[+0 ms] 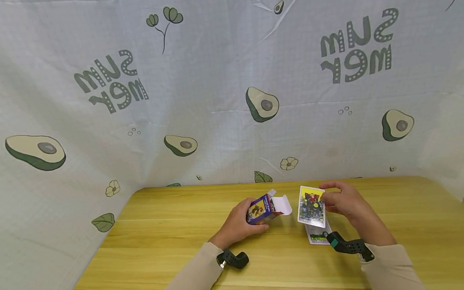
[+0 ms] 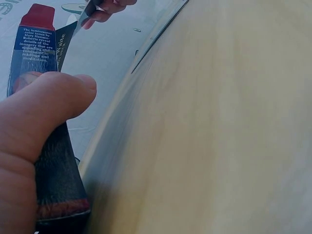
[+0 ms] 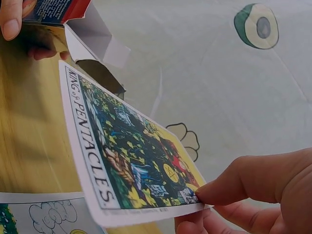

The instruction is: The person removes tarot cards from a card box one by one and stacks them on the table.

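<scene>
Over a wooden table (image 1: pixel 170 242), two bare hands at work with picture cards and a small carton. In the left hand (image 1: pixel 237 226), firmly gripped with the thumb along one side: a purple-blue card box (image 1: pixel 257 210), tilted, mouth turned toward the other hand. In the right hand (image 1: pixel 349 204), pinched between thumb and fingers at one edge: a King of Pentacles card (image 1: pixel 311 205), face up, raised, near the box flaps but apart from them. Below, partly hidden by the raised card: a second card (image 1: pixel 318 237), lying face up on the table; single or atop others, impossible to tell. For good handling, in all likelihood: pinch lightly at the edge, to avoid bowing the card or rubbing the printed face; hold the carton steady without squeezing its thin walls inward; leave the flaps folded clear of the mouth, to avoid catching a corner. As for the container: open at one end, with a white-lined flap (image 1: pixel 282 205) spread outward; printed outside, pale inside. Contents not discernible from any view. Behind, as backdrop: pale cloth (image 1: pixel 212 75) printed with avocados and reversed lettering.
</scene>
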`<action>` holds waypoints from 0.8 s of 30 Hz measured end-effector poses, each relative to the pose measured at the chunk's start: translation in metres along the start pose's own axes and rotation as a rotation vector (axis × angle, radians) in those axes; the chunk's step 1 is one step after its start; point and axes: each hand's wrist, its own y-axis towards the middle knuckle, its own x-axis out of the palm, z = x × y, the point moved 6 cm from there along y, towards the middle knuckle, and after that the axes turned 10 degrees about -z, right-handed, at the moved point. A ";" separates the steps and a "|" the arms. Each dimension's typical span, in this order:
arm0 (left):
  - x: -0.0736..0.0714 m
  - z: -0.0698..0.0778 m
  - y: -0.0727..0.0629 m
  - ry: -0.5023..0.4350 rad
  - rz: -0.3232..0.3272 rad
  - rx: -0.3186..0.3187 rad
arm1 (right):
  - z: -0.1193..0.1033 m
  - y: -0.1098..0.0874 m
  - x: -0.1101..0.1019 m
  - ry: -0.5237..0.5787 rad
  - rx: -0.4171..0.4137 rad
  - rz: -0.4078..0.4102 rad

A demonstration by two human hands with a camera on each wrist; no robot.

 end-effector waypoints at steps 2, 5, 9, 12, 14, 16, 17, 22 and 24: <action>0.000 0.000 0.000 -0.003 0.001 0.006 | 0.001 0.001 0.000 -0.002 -0.001 0.006; 0.000 0.000 0.000 -0.007 0.003 0.009 | 0.002 0.003 -0.001 -0.003 -0.008 0.010; 0.000 0.000 0.000 -0.007 0.003 0.003 | 0.005 0.003 -0.001 -0.010 -0.010 0.014; 0.000 0.000 -0.001 -0.005 0.001 -0.002 | 0.006 0.004 -0.002 -0.017 -0.002 0.022; 0.000 0.000 -0.001 -0.004 0.002 -0.003 | 0.007 0.004 -0.002 -0.024 0.005 0.026; 0.000 0.000 -0.001 -0.005 0.002 -0.003 | 0.009 0.005 -0.003 -0.027 0.011 0.031; 0.000 0.000 -0.001 -0.006 0.001 -0.003 | 0.009 0.005 -0.003 -0.029 0.013 0.033; 0.000 -0.001 -0.001 -0.004 -0.001 -0.008 | 0.013 0.007 -0.005 -0.031 0.017 0.036; 0.000 -0.001 0.000 0.002 0.000 -0.005 | 0.015 0.008 -0.005 -0.040 0.015 0.034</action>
